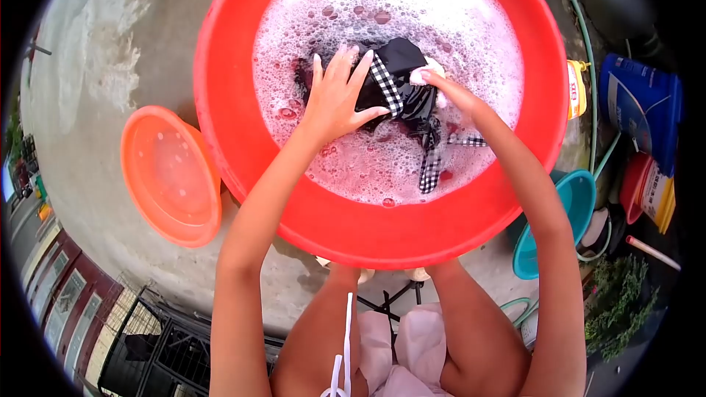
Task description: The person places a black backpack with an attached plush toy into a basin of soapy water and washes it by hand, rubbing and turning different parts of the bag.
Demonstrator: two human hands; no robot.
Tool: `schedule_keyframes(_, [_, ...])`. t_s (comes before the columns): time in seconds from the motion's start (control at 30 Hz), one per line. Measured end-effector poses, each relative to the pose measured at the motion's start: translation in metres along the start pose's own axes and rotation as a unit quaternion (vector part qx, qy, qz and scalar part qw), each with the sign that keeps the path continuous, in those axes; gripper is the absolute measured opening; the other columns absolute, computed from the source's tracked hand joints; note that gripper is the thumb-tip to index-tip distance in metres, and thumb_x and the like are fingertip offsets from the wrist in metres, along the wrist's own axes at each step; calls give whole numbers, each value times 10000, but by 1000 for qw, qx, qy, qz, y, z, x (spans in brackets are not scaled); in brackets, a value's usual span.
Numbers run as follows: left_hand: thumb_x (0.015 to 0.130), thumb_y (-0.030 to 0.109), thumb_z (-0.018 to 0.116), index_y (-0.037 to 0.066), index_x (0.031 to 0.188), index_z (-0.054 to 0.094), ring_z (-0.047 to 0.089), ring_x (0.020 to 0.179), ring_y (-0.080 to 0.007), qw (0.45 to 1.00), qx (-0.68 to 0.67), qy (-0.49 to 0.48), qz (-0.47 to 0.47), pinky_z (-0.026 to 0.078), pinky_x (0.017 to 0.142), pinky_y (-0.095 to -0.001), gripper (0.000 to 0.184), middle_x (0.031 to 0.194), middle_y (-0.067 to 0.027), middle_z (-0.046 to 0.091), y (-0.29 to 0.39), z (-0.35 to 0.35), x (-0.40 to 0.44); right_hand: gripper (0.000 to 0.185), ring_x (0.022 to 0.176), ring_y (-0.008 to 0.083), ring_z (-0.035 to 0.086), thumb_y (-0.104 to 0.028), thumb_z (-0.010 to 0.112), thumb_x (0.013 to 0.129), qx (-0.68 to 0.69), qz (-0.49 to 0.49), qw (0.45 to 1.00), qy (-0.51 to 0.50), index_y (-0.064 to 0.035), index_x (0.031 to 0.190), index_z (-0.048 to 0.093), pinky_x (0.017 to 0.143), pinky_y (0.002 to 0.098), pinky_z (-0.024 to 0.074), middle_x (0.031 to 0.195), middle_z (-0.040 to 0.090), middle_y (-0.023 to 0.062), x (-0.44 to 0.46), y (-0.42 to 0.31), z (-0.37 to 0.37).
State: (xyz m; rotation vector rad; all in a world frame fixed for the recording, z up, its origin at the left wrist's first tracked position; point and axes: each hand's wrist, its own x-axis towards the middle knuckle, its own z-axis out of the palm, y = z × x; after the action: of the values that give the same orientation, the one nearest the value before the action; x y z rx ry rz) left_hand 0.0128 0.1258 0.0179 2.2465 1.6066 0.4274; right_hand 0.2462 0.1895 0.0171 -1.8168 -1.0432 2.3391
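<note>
One cloth (pixel 403 56), black, lies in the tub (pixel 229 88), upper middle of the frame. The left hand (pixel 334 105) spreads wide on it; the right hand (pixel 446 87) seems to hold something white (pixel 433 68). For good rubbing, press the cloth flat.

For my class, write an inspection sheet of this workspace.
Surface: grey concrete ground, patchy.
Job's things: wet black cloth with black-and-white checked strips, in sudsy water inside large round red plastic basin.
Clutter: small round orange plastic basin; teal plastic basin; blue plastic bucket.
Hands: left hand spread over the cloth; right hand at an unclear white item.
Cables: nothing seen; green hose at right.
Surroundings: leafy green plant, black metal-framed cage.
</note>
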Motion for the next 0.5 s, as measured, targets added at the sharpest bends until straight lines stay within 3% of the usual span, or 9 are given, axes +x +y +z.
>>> schedule_keyframes(0.07, [686,549,622,49,1311,333,361,1181,-351,1000,-12,-5,22,228,958,-605,851,1230,-200,401,4,7,8,628,988,208,551,-606,513,777,81,95,992,-21,-153,1212,499,837,374,436,1105,571,80,-1,8,-6])
schedule_keyframes(0.17, [676,551,626,11,1232,437,453,1016,-319,998,-41,3,41,311,924,-487,798,1060,-183,486,7,23,7,635,914,209,579,-621,495,781,-64,114,988,-81,-163,1220,478,755,385,478,1058,580,86,-9,1,-21])
schedule_keyframes(0.2, [675,550,627,10,1218,454,462,991,-313,998,-42,-2,37,320,915,-465,785,1029,-180,496,8,28,4,635,875,226,595,-558,556,776,-113,111,986,-56,-136,1238,444,721,410,483,1032,591,113,-12,-4,-22])
schedule_keyframes(0.23, [674,551,627,12,1202,472,467,942,-294,998,-35,30,37,337,880,-439,771,970,-168,501,12,35,1,587,909,234,583,-478,577,790,-216,31,973,70,-122,1236,440,738,414,474,1054,572,137,-18,-2,-14])
schedule_keyframes(0.27, [660,514,658,11,1174,501,493,866,-275,999,-30,34,26,380,803,-390,736,919,-140,511,16,38,-1,555,949,240,564,-412,589,796,-309,-103,936,136,-108,1235,435,763,413,463,1080,552,151,-21,0,-9])
schedule_keyframes(0.3, [664,538,640,15,1150,525,491,856,-269,999,-23,37,17,372,807,-398,723,886,-132,513,22,45,-3,527,988,247,546,-346,600,803,-409,-216,857,227,-93,1233,431,789,411,452,1105,531,166,-24,3,-5])
schedule_keyframes(0.33, [668,562,623,20,1125,548,488,845,-263,999,-18,39,9,364,811,-405,713,852,-124,515,26,51,-4,511,1034,252,523,-293,602,803,-489,-371,749,249,-78,1232,426,823,405,440,1134,509,171,-21,9,-6])
schedule_keyframes(0.4, [686,553,612,22,1102,552,510,837,-269,999,-19,35,14,382,798,-422,678,872,-119,536,30,56,-3,515,1173,283,402,-181,589,791,-527,-486,679,160,-93,1265,408,960,411,338,1276,397,155,-31,9,6])
schedule_keyframes(0.5, [695,536,608,32,1073,537,519,859,-283,999,-22,32,-1,395,783,-422,635,901,-128,550,27,69,-2,544,1135,293,422,-223,619,756,-289,-449,840,99,-108,1251,426,937,428,337,1252,419,130,-12,46,5])
